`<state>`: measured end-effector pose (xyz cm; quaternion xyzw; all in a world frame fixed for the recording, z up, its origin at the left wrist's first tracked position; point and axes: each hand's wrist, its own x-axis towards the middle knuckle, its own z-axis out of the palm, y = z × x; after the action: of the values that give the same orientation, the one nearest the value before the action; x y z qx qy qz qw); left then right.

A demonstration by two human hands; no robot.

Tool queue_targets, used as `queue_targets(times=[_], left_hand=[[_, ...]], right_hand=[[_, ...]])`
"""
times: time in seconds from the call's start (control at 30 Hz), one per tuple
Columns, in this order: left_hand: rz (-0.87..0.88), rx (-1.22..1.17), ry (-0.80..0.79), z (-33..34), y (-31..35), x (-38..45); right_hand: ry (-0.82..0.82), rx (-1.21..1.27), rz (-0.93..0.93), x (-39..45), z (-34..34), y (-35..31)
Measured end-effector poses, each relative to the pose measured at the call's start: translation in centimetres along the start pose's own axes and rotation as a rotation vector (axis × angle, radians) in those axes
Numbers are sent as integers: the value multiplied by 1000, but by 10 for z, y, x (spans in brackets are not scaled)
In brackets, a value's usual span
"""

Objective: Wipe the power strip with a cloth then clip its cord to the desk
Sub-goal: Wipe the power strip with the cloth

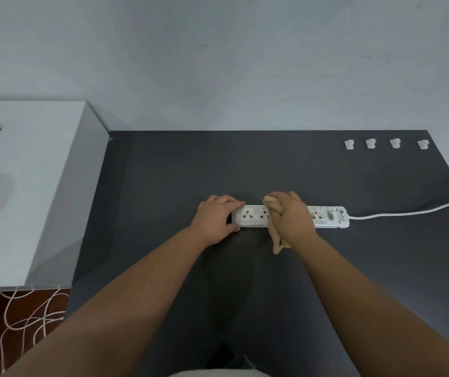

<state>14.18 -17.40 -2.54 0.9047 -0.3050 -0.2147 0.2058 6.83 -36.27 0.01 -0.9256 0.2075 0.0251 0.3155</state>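
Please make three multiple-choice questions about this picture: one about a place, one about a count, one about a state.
1. Where do the white clips lie on the desk?
A. far right corner
B. near left corner
C. on the power strip

2. How many clips are there?
A. two
B. four
C. six

3. What is the right hand doing?
A. resting empty
B. pulling the cord
C. pressing a cloth on the power strip

Answers: 1 A, they sit in a row by the wall; 2 B, four show; 3 C, the left hand steadies the strip's other end.
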Motion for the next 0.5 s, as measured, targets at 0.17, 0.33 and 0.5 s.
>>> queue_targets(times=[0.17,0.33,0.5], left_hand=[[-22,-41,27,2,1,-2],[-35,-66,36,2,0,-2],[-59,-111,47,4,-1,-2]], right_hand=[[-192,-184,-89,-7,13,-9],[-210,-60,-190,-12,3,-5],[-117,-74,-67,7,13,-12]])
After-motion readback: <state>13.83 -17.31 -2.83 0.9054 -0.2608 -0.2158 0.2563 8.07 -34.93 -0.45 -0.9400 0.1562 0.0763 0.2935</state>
